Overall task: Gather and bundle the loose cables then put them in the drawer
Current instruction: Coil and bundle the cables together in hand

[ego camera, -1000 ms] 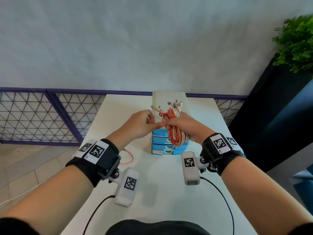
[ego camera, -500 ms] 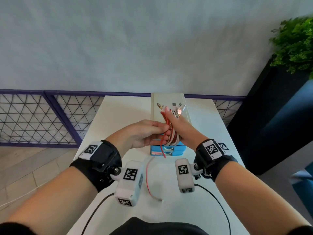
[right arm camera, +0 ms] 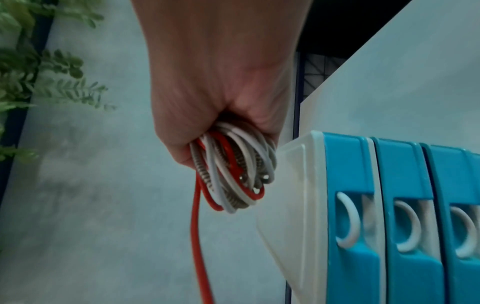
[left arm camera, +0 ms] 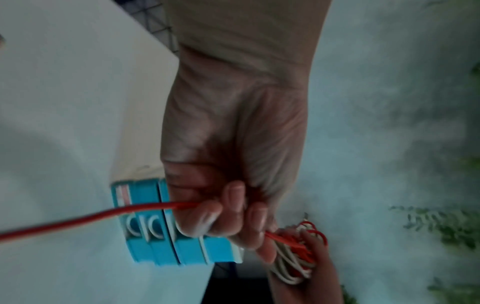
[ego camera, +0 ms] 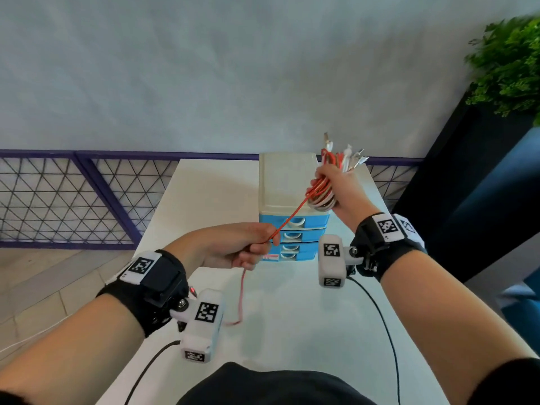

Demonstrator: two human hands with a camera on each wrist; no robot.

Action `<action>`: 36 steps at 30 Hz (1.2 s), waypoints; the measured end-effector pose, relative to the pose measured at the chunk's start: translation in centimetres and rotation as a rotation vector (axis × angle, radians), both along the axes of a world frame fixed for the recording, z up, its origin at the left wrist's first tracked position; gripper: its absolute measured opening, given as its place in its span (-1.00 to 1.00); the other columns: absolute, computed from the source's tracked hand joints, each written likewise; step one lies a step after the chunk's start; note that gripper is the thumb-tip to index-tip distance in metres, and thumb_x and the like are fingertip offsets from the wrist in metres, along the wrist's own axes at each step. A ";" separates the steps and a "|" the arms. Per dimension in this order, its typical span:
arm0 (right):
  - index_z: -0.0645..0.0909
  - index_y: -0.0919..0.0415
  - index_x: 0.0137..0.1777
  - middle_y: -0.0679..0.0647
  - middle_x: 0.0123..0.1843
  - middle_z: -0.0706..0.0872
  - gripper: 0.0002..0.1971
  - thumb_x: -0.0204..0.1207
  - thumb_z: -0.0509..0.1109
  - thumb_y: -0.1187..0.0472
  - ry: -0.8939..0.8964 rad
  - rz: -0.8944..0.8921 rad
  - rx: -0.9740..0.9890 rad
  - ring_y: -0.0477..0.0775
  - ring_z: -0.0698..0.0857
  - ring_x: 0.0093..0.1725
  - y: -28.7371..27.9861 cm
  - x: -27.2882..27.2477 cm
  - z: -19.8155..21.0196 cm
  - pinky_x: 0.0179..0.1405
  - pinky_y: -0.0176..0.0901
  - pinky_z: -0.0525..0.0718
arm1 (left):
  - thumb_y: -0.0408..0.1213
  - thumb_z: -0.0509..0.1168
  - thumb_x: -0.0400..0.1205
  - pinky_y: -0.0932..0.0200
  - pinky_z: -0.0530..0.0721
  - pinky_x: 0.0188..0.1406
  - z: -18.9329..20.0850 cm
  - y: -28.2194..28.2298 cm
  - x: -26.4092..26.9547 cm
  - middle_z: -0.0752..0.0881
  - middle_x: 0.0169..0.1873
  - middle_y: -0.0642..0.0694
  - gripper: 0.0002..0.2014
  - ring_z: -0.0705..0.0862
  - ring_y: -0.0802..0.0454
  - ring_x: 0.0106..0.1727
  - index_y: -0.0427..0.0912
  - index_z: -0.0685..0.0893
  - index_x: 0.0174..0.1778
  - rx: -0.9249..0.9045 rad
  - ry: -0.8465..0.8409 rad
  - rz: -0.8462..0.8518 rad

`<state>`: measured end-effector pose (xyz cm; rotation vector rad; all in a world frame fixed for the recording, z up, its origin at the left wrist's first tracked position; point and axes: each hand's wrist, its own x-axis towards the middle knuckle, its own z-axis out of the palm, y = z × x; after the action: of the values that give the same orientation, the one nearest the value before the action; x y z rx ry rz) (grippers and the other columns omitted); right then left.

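The left hand [ego camera: 233, 247] is curling its fingers [left arm camera: 233, 197] tight around the red cable [ego camera: 289, 220], low at about seven o'clock from the drawer unit [ego camera: 292, 229]. That strand is running taut up toward one o'clock into the cable bundle [ego camera: 321, 197]; its tail is hanging down onto the white table [ego camera: 204, 194]. The right hand [ego camera: 339, 185] is gripping the coiled bundle in a closed fist, raised above the unit's right edge, plugs pointing up.
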<state>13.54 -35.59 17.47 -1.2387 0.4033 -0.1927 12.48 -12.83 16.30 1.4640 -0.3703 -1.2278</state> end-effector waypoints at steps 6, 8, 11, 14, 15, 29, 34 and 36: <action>0.58 0.29 -0.08 0.15 -0.28 0.68 -0.99 0.58 0.36 0.35 0.011 0.199 0.008 0.09 0.74 -0.30 0.2 -1.8 0.4 -0.11 0.09 0.77 | -0.31 0.28 0.65 0.26 0.45 -0.29 -0.1 -0.3 1.0 0.71 -0.43 0.05 -0.85 0.52 0.24 -0.41 -0.09 0.75 -0.16 0.243 -0.663 0.038; 0.60 0.29 -0.04 0.18 -0.24 0.72 -0.95 0.56 0.40 0.33 0.054 0.294 -0.115 0.12 0.75 -0.26 0.7 -2.0 0.5 -0.04 0.11 0.76 | -0.30 0.36 0.59 0.35 0.48 -0.31 0.4 -1.2 1.5 0.73 -0.40 0.02 -0.89 0.53 0.36 -0.45 -0.06 0.76 -0.22 0.270 -0.835 0.106; 0.63 0.30 0.04 0.20 -0.18 0.76 -0.85 0.53 0.45 0.26 0.124 0.472 -0.315 0.12 0.76 -0.22 1.3 -2.1 0.4 0.05 0.10 0.74 | -0.31 0.41 0.55 0.37 0.48 -0.32 1.2 -2.1 2.3 0.72 -0.43 0.13 -0.90 0.56 0.41 -0.47 -0.03 0.77 -0.24 0.237 -0.979 0.174; 0.66 0.33 0.00 0.18 -0.19 0.75 -0.88 0.53 0.44 0.29 0.136 0.636 -0.351 0.09 0.75 -0.19 2.7 -2.4 0.5 -0.03 -0.06 0.76 | -0.33 0.44 0.51 0.34 0.53 -0.27 1.5 -2.8 2.5 0.72 -0.40 0.17 -0.84 0.62 0.43 -0.42 0.02 0.68 -0.32 0.192 -1.004 0.214; 0.66 0.32 -0.05 0.18 -0.21 0.74 -0.93 0.54 0.43 0.32 0.134 0.650 -0.311 0.09 0.75 -0.19 3.1 -2.5 0.4 -0.08 -0.10 0.77 | -0.33 0.45 0.50 0.29 0.53 -0.26 1.3 -3.0 2.4 0.71 -0.39 0.17 -0.82 0.62 0.43 -0.41 0.02 0.64 -0.32 0.202 -1.008 0.233; 0.58 0.25 -0.07 0.10 -0.34 0.63 -0.95 0.57 0.40 0.29 0.111 0.317 -0.281 0.00 0.65 -0.42 2.7 -1.8 -1.6 -0.21 -0.06 0.73 | -0.16 0.00 0.75 0.19 0.52 -0.26 0.3 0.1 2.6 0.39 -0.56 0.06 -0.72 0.35 0.11 -0.54 -0.10 0.50 -0.23 0.004 -0.026 0.376; 0.57 0.14 -0.10 0.10 -0.34 0.62 -0.77 0.51 0.47 0.00 0.066 0.240 -0.370 0.00 0.66 -0.44 2.6 -1.3 -1.8 -0.30 -0.10 0.74 | -0.25 0.14 0.72 0.27 0.75 -0.29 1.5 -0.3 2.0 0.65 -0.42 0.08 -0.80 0.63 0.18 -0.41 -0.12 0.67 -0.10 -0.071 0.010 0.413; 0.56 0.07 -0.17 0.11 -0.31 0.64 -0.62 0.39 0.50 -0.23 0.055 0.283 -0.336 0.03 0.69 -0.35 3.3 -1.2 -1.5 -0.19 -0.03 0.74 | -0.27 0.21 0.68 0.30 0.76 -0.31 2.3 -1.6 1.6 0.73 -0.40 0.08 -0.84 0.70 0.21 -0.39 -0.14 0.71 -0.09 -0.078 -0.012 0.407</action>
<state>12.39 -32.27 15.94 -1.6192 0.2439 0.0188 14.07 -14.47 18.63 1.3955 -0.1168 -0.8690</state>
